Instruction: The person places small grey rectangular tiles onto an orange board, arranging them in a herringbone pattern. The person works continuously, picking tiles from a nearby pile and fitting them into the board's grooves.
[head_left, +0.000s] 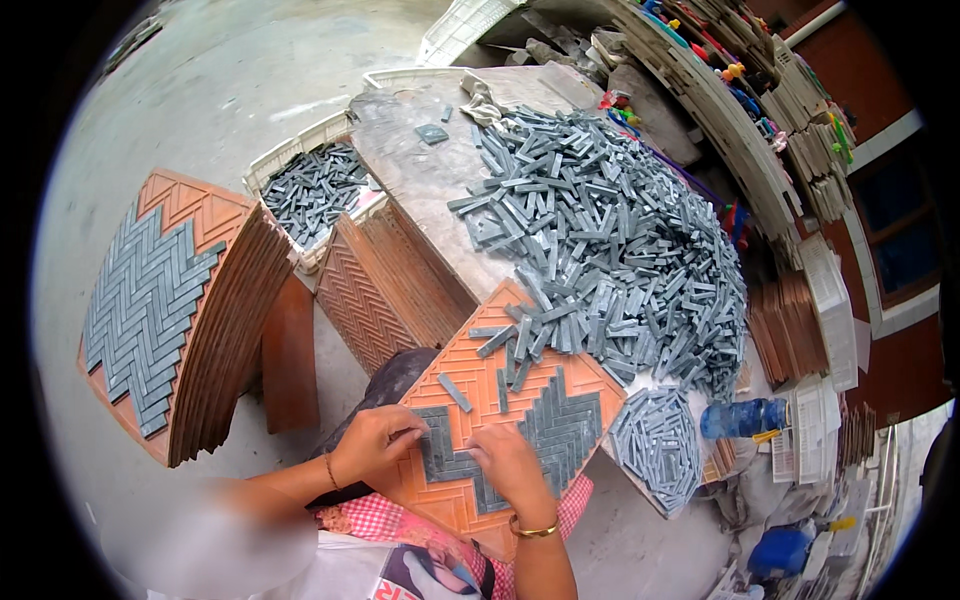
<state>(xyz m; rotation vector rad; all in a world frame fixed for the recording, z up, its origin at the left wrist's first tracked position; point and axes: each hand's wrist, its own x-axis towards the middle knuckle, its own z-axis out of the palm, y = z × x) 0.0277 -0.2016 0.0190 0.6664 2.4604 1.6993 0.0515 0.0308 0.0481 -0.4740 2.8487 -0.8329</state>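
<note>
The orange tray (440, 497) seems half filled with grey tiles (565, 432), its upper-left grooves (472, 368) mostly bare; left hand (372, 446) and right hand (512, 466) bend their fingers, whether pinching I cannot tell.

- Blue bottle (735, 419) at the right
- Blue container (778, 552) at lower right
- White plastic crate (460, 28) at the top
- Small bright pieces (735, 71), perhaps toys, upper right

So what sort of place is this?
Probably a small tile workshop: there's a heap of grey strips, an orange tray partly filled with them in a zigzag pattern, and a stack of similar trays.
</note>
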